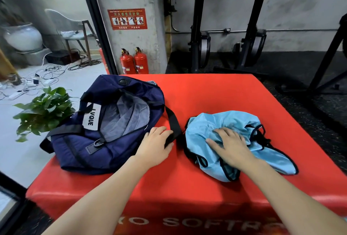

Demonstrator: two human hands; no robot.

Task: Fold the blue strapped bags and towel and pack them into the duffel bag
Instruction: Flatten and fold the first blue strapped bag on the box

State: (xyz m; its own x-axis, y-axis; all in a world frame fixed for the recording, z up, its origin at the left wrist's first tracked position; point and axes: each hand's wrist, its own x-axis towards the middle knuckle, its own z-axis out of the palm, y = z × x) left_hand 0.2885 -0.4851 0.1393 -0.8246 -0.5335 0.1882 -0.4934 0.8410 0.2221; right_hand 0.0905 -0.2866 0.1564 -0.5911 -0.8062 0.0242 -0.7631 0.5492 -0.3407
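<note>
A navy duffel bag (116, 140) lies on the left of a red padded box (206, 92), its zip open and the grey lining showing. Its black strap (173, 122) runs down its right side. My left hand (156, 145) rests on the strap's lower end beside the duffel, fingers around it. To the right sits a crumpled heap of light blue bags with black-edged straps (212, 122). My right hand (230, 145) lies flat on top of that heap, fingers spread, pressing it down. I cannot pick out a towel within the heap.
A potted green plant (44, 111) stands on the floor left of the box. Two red fire extinguishers (134, 62) stand by a concrete pillar behind. Black exercise machines (199, 28) stand at the back right. Cables lie on the floor at far left.
</note>
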